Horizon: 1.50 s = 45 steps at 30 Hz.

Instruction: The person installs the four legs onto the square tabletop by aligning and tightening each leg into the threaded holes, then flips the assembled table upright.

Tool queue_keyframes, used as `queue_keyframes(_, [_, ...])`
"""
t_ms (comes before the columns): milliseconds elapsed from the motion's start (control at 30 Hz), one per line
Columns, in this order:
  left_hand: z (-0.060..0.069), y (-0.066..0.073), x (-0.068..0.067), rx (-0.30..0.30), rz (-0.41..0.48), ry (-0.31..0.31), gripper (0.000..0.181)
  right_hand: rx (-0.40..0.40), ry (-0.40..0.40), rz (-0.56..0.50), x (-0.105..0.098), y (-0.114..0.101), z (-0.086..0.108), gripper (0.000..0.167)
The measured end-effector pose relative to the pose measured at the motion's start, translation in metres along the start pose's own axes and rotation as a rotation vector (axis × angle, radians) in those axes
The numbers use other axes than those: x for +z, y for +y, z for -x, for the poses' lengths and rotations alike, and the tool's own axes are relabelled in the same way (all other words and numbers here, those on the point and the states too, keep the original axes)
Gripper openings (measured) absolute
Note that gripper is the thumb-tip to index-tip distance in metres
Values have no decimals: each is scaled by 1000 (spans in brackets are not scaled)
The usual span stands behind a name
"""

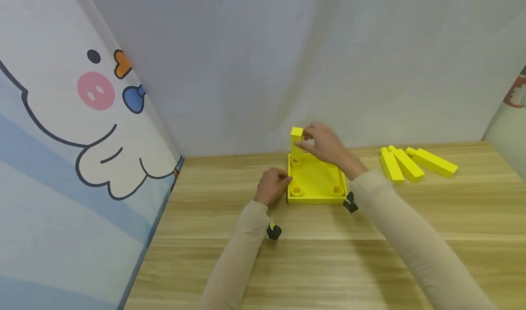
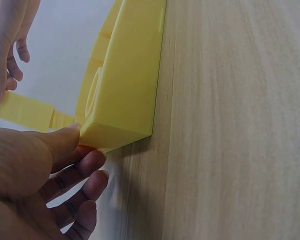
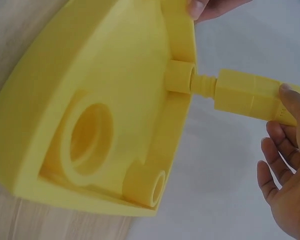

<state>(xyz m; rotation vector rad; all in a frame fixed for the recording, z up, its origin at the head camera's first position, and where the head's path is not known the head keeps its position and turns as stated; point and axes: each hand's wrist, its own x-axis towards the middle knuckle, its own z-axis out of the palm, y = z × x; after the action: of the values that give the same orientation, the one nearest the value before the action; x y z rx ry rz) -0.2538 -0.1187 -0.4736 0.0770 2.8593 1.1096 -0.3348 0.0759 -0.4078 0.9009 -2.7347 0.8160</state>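
A square yellow board (image 1: 316,177) with a raised rim lies on the table, round sockets in its corners showing upward; it looks like an upturned toy tabletop. My left hand (image 1: 271,185) pinches its left rim between thumb and fingers. My right hand (image 1: 326,145) grips a yellow square leg (image 1: 297,139) near the top, holding it upright over the far left corner. In the right wrist view the leg's ridged end (image 3: 205,86) meets the mouth of a socket (image 3: 181,76); how deep it sits I cannot tell.
Three more yellow legs (image 1: 407,164) lie to the right on the wooden table (image 1: 312,255). A pale wall (image 1: 246,72) rises close behind the board. On the left stands a panel with a cartoon print (image 1: 61,173).
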Motion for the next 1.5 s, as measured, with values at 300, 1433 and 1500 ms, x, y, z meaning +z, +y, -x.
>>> queue_keyframes(300, [0,-2,1,-5,7,-3,26,14,-39,3,5,-3,-2,34])
queue_keyframes(1433, [0,-2,1,-1,10,5,25,-4,-43,28,4,0,0,39])
queue_keyframes(1500, [0,-2,1,0,8,6,26,1,-45,21,3,1,2,41])
